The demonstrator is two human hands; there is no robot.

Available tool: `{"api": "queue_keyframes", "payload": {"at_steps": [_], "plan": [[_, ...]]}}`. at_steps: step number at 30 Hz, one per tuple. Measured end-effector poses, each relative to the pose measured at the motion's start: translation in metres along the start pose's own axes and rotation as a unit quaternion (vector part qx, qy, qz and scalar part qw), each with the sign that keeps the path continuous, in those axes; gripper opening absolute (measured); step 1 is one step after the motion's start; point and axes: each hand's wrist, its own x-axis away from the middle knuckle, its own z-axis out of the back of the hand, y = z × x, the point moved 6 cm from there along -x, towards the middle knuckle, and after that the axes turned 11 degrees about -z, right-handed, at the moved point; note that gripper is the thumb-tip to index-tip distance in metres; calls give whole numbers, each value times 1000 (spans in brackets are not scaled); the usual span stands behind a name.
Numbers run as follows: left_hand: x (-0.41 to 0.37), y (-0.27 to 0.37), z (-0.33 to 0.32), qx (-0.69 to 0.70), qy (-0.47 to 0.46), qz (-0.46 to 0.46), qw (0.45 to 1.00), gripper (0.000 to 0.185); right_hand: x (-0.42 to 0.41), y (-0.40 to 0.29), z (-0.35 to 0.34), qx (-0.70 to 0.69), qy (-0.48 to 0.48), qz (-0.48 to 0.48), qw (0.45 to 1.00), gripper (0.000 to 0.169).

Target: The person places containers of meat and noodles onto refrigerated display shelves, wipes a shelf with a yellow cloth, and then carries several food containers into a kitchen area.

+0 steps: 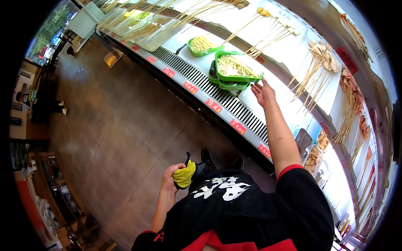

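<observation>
In the head view, my left hand grips a folded yellow cloth with a dark edge, low in front of my apron. My right hand reaches over the lit shelf of a display fridge, fingers apart, its fingertips at the near right corner of a green plastic basket. Whether they touch the rim I cannot tell. Pale noodles under clear film fill that basket. It sits tilted on another green basket, mostly hidden beneath it. Farther left on the shelf stands a third green basket of yellow noodles.
Skewers lie on the upper shelves, some in clear bins. A slotted vent and red price tags run along the fridge's front edge. Clear tubs stand right of my forearm. A person is across the tiled floor.
</observation>
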Motion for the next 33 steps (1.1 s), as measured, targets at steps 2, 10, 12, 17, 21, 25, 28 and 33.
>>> {"api": "queue_keyframes", "payload": {"at_steps": [2, 10, 12, 17, 21, 25, 28, 33], "plan": [[3, 10, 21, -1, 44, -2, 999, 19, -8, 2, -9, -32, 39, 2, 999, 40], [-8, 43, 53, -5, 66, 10, 998, 20, -1, -6, -18, 51, 89, 31, 994, 36], [-19, 46, 50, -20, 75, 27, 997, 18, 0, -7, -24, 65, 90, 30, 993, 36], [-44, 44, 15, -9, -25, 31, 999, 11, -5, -6, -20, 61, 84, 38, 994, 37], [-65, 44, -16, -76, -79, 5, 994, 16, -11, -9, -6, 42, 91, 29, 995, 31], [-71, 51, -63, -97, -114, 22, 989, 26, -10, -12, -5, 70, 45, 29, 996, 32], [-82, 57, -89, -187, -127, 24, 974, 29, 6, -15, -4, 92, 30, 46, 994, 28], [-107, 51, -139, -217, -171, 65, 959, 38, 20, -15, 5, 106, -31, 59, 992, 27]]}}
